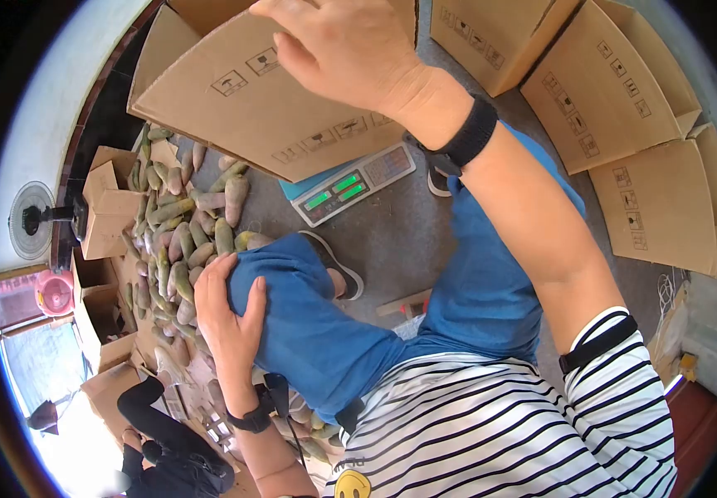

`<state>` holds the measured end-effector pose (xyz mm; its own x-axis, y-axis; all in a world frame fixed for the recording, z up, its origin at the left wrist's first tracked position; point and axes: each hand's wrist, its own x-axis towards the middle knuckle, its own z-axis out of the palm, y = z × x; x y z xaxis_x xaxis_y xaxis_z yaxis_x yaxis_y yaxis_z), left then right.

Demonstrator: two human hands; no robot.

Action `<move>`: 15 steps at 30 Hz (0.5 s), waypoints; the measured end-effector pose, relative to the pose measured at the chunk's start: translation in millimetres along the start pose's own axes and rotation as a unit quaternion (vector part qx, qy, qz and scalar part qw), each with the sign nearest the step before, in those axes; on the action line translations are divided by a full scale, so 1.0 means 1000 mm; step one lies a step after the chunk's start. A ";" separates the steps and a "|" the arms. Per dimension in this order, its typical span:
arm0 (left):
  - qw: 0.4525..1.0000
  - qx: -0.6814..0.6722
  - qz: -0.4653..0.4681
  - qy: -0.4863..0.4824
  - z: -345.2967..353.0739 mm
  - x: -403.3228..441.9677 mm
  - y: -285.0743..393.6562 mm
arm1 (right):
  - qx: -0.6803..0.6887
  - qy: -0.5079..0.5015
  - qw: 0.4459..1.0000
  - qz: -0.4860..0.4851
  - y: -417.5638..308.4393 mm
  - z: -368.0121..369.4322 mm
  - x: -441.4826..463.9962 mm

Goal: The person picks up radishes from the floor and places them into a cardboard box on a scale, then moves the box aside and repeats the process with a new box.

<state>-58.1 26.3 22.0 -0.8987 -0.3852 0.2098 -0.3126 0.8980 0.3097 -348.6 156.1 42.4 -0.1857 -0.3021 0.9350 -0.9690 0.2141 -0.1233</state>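
Note:
My left hand (227,311) lies with its fingers spread on my left knee, over the blue trouser leg (292,290). My right hand (342,54) is raised in front of an open cardboard box (275,116), close to its upper edge. Thumb and forefinger are apart there; the other fingers are partly out of sight, and contact with the cardboard is unclear. The box stands on a weighing scale (354,184) with lit green displays. Left of it, many long green and pinkish root vegetables (180,224) lie heaped on the floor.
Several open cardboard boxes (599,100) line the right side. More cartons (109,207) stand left of the heap, near a fan (33,217). A person in dark clothes (176,448) is at lower left. A small wooden piece (404,304) lies between my legs.

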 end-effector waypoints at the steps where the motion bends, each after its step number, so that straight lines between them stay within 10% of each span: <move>1: 1.000 -0.008 0.004 -0.005 0.000 0.001 0.000 | -0.007 -0.006 1.000 0.002 0.000 -0.001 0.000; 9: 0.935 -0.331 -0.115 0.054 0.022 -0.010 -0.037 | -0.030 -0.020 0.999 -0.008 0.000 -0.001 0.002; 15: 0.969 -0.175 -0.168 -0.046 0.086 -0.071 -0.108 | 0.213 -0.058 0.975 -0.014 -0.031 -0.007 0.007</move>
<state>12.4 -24.9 -106.4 -0.7925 -0.6089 -0.0360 -0.4835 0.5912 0.6455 -318.9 153.7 55.1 -0.1512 -0.4102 0.8994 -0.9490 -0.1943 -0.2482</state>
